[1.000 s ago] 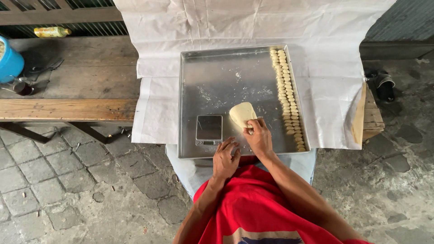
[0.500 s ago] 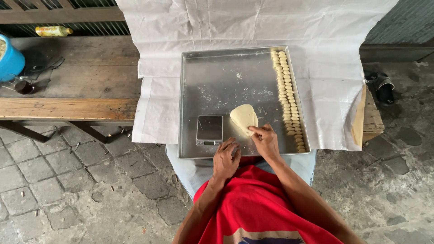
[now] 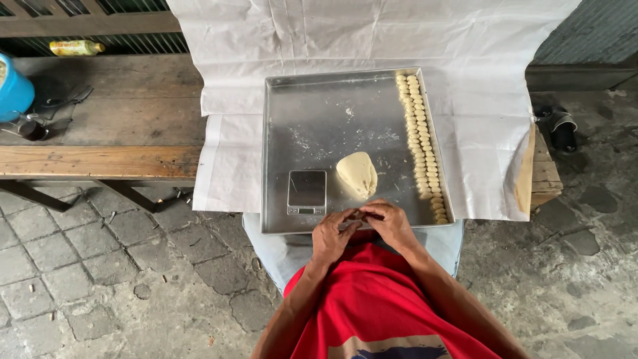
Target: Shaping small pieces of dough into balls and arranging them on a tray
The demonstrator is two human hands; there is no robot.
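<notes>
A pale lump of dough [image 3: 357,174] lies on a shiny metal tray [image 3: 319,113], next to a small digital scale [image 3: 307,191]. Two rows of small shaped dough pieces [image 3: 420,136] run along the tray's right side. My left hand [image 3: 330,235] and my right hand [image 3: 389,223] meet at the tray's near edge, fingertips pinched together on a small bit of dough that is mostly hidden between them.
White paper [image 3: 372,40] covers the wooden bench [image 3: 100,119] under the tray. A blue container [image 3: 13,90], a small dark cup [image 3: 32,129] and a yellow bottle [image 3: 76,47] stand at the far left. A sandal [image 3: 561,129] lies on the stone paving at the right.
My right hand has come off the dough lump and drawn back to the tray's near edge, where it now meets my left hand.
</notes>
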